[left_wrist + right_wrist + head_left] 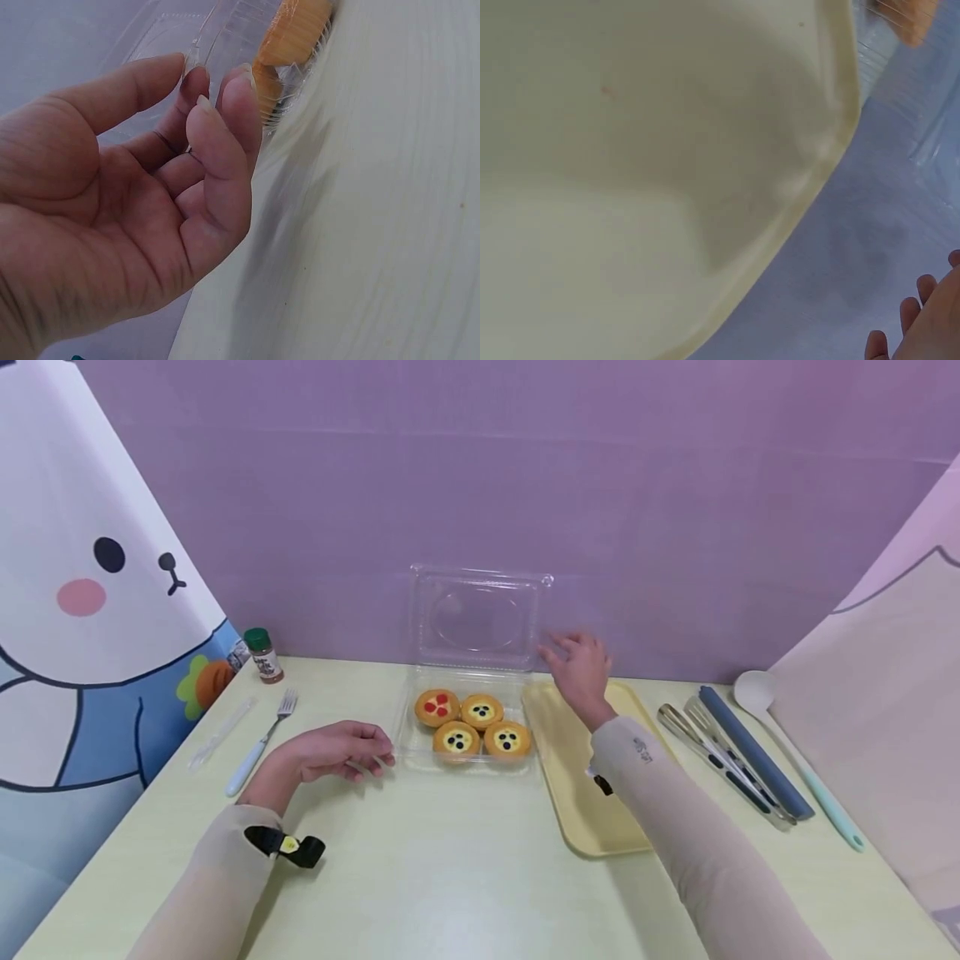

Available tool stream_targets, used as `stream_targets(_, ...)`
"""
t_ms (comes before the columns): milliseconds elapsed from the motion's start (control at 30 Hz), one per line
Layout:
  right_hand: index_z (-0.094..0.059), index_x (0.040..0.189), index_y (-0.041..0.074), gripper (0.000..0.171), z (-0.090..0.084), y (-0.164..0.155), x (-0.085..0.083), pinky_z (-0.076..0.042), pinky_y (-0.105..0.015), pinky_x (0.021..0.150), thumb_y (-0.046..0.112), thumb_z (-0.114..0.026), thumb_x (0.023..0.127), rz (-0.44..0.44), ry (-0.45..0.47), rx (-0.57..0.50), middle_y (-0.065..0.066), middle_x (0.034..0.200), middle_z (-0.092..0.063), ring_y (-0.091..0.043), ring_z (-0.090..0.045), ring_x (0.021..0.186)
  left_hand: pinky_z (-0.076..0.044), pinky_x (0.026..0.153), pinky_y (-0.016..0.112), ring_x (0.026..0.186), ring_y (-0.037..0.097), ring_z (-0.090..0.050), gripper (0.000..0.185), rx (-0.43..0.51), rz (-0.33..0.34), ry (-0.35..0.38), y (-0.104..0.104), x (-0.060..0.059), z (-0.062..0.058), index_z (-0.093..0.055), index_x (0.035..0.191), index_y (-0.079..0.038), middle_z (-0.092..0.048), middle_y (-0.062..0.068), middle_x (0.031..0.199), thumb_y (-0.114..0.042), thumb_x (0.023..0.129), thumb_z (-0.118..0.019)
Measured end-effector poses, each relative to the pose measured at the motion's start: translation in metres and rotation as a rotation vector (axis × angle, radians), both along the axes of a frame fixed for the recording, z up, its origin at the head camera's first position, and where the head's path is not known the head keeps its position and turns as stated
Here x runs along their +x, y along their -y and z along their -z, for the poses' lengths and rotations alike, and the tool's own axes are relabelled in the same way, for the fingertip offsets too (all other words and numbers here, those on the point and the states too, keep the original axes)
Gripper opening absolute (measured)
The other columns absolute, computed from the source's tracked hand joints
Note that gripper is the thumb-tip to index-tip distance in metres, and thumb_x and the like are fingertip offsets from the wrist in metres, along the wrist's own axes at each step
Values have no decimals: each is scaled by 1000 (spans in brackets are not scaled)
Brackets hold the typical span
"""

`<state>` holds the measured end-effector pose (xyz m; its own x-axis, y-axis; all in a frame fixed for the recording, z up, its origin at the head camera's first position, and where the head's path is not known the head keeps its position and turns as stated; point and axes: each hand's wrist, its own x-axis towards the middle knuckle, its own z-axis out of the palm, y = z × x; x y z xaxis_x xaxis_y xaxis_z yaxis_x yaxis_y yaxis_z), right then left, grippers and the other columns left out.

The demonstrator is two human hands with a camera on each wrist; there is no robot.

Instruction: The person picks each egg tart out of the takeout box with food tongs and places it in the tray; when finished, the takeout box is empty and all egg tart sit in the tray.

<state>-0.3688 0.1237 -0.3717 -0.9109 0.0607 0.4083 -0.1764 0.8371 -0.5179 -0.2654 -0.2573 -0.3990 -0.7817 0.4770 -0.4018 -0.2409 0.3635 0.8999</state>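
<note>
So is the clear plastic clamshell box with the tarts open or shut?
Open: the clear plastic clamshell box has its lid standing upright against the wall, four tarts exposed.

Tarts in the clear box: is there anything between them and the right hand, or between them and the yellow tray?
Nothing visible does. The lid stands open behind the four tarts, leaving them uncovered. The right hand hovers above the tray's far end, beside the lid. Only the box's low wall separates the tarts from the tray.

Left counter zone: green-capped spice jar [264, 655], white-handled metal fork [262, 742], clear plastic knife [220, 734]. Right zone: metal tongs [722, 762], blue-grey strip [753, 752], white-bowled mint-handled spoon [793, 750].
</note>
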Motion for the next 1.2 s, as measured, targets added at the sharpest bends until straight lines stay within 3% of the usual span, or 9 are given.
stream_targets(467, -70, 126, 19, 41, 9, 11, -7, -32, -57, 104, 43, -67, 94, 53, 83, -59, -9, 140, -59, -35, -47, 132, -52, 72, 28, 83, 16, -62, 31, 11, 25, 8, -1, -2, 1, -58, 114, 2, -65, 5, 100, -27, 101, -60)
stream_targets(767, -73, 121, 19, 35, 8, 18, -16, -32, -59, 106, 40, -69, 93, 82, 63, -112, -9, 139, -60, -34, -49, 133, -52, 71, 27, 83, 16, -62, 20, 21, 26, 11, -1, -2, 0, -59, 111, -2, -64, 5, 101, -20, 103, -55)
stream_targets(1200, -72, 122, 21, 35, 1, 31, -21, -30, -57, 109, 42, -68, 93, 64, 79, -126, -6, 140, -60, -31, -46, 135, -52, 70, 27, 83, 16, -61, 22, 24, 21, 2, 1, -3, 0, -58, 111, 0, -63, 4, 99, -20, 103, -56)
